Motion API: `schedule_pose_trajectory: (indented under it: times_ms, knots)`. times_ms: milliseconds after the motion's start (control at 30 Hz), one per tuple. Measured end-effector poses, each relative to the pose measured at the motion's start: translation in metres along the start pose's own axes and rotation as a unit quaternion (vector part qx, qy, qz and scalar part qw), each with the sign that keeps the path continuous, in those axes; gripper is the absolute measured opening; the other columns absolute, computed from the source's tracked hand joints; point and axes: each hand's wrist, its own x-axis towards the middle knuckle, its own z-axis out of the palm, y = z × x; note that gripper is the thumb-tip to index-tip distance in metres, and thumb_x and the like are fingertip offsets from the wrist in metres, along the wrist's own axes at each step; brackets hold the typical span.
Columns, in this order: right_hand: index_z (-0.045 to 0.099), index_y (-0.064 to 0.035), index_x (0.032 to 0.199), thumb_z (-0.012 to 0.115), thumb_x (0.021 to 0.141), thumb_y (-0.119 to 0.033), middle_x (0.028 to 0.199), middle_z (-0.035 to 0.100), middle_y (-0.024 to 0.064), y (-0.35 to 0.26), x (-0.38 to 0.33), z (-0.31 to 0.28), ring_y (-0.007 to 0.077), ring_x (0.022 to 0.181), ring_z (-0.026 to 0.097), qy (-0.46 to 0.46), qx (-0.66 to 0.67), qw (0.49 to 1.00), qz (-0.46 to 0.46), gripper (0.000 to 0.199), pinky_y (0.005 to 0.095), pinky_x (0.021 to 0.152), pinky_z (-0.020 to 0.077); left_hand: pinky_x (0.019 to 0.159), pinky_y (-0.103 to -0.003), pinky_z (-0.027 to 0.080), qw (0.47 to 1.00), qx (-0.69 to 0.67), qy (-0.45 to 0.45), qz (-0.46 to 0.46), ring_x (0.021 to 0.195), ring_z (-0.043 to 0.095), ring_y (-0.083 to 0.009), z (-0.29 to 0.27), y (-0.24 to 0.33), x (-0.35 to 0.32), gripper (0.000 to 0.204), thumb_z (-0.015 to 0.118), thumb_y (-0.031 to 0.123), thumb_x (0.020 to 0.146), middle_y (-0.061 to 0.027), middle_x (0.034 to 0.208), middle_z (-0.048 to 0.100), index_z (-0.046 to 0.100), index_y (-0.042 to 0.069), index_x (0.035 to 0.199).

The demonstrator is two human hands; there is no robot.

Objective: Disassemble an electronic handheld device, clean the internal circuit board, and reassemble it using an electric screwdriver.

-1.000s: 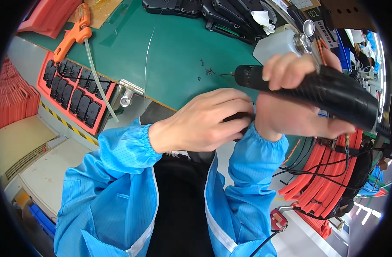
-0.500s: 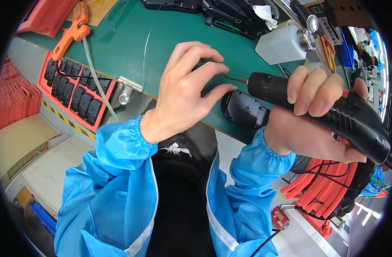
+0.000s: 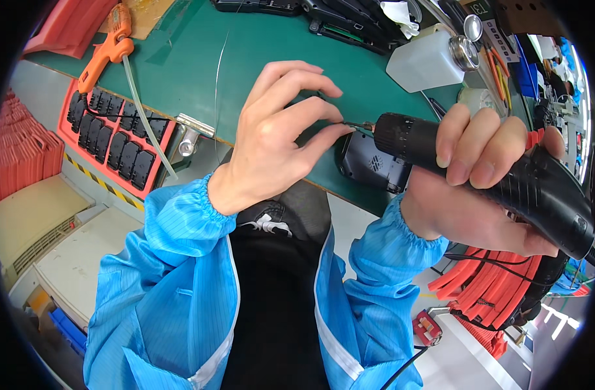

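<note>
My right hand [image 3: 479, 156] is wrapped round a black electric screwdriver [image 3: 408, 136], which is held sideways with its thin bit [image 3: 361, 125] toward the left. At the tip of that bit, the thumb and forefinger of my left hand [image 3: 278, 133] come together in a pinch. Whatever sits between these fingertips is too small to make out. The other left fingers are curled loosely. Below the bit, a black plastic housing [image 3: 369, 161] with a round slotted patch lies on the green work mat [image 3: 180, 71], partly covered by my right hand.
An orange glue gun [image 3: 112, 49] lies at the far left, above a red tray [image 3: 156, 172] of black parts. Black housings [image 3: 349, 26] are at the back, near a white dispenser bottle [image 3: 427, 62]. Red foam sheets [image 3: 486, 286] are stacked at lower right.
My left thumb and forefinger have closed together at the screwdriver bit's tip; before, they were apart. The screwdriver has shifted slightly, and more of the black housing shows.
</note>
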Motion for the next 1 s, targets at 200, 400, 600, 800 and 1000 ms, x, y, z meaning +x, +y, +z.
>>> schedule_pose_trajectory:
  times_ms: [200, 400, 600, 800, 1000]
  knots:
    - [0.053, -0.0041, 0.145, 0.038, 0.095, -0.089, 0.074, 0.054, 0.0023, 0.000, -0.001, 0.001, 0.0126, 0.052, 0.044, -0.006, 0.004, 1.000, 0.006, 0.099, 0.0310, 0.047, 0.0362, 0.094, -0.043, 0.055, 1.000, -0.014, -0.005, 0.009, 0.117, 0.065, -0.0326, -0.001, 0.000, -0.001, 0.022, 0.089, -0.002, 0.068, -0.0075, 0.112, 0.072, 0.077, 0.004, 0.084]
    - [0.053, -0.0046, 0.145, 0.038, 0.094, -0.090, 0.074, 0.053, 0.0021, -0.001, -0.001, 0.000, 0.0132, 0.053, 0.045, -0.003, -0.004, 1.000, 0.008, 0.101, 0.0318, 0.047, 0.0370, 0.094, -0.043, 0.055, 1.000, -0.019, -0.006, 0.005, 0.116, 0.065, -0.0325, -0.002, 0.001, -0.001, 0.021, 0.089, -0.003, 0.068, -0.0075, 0.111, 0.072, 0.078, 0.004, 0.085]
    - [0.052, -0.0047, 0.147, 0.038, 0.092, -0.093, 0.074, 0.053, 0.0029, -0.001, -0.004, 0.003, 0.0138, 0.054, 0.045, 0.014, 0.000, 1.000, 0.016, 0.105, 0.0325, 0.048, 0.0376, 0.094, -0.044, 0.055, 1.000, 0.004, -0.021, 0.010, 0.116, 0.064, -0.0335, 0.000, -0.001, -0.001, 0.026, 0.091, 0.001, 0.067, -0.0084, 0.114, 0.071, 0.079, 0.005, 0.089]
    - [0.049, -0.0027, 0.150, 0.047, 0.102, -0.076, 0.073, 0.051, 0.0038, -0.011, -0.009, -0.008, 0.0143, 0.056, 0.043, -0.002, -0.063, 0.998, 0.031, 0.088, 0.0345, 0.054, 0.0399, 0.098, -0.047, 0.054, 0.999, 0.007, -0.048, 0.010, 0.120, 0.063, -0.0366, -0.004, 0.010, -0.002, 0.033, 0.094, 0.012, 0.066, -0.0104, 0.122, 0.070, 0.081, 0.008, 0.096]
    - [0.048, -0.0008, 0.150, 0.052, 0.109, -0.048, 0.073, 0.050, 0.0039, -0.012, -0.010, -0.013, 0.0151, 0.056, 0.042, -0.005, -0.095, 0.994, 0.057, 0.063, 0.0355, 0.056, 0.0409, 0.102, -0.052, 0.053, 0.988, 0.010, -0.142, 0.061, 0.132, 0.058, -0.0414, 0.004, 0.019, -0.014, 0.044, 0.094, 0.027, 0.065, -0.0130, 0.133, 0.067, 0.083, 0.011, 0.105]
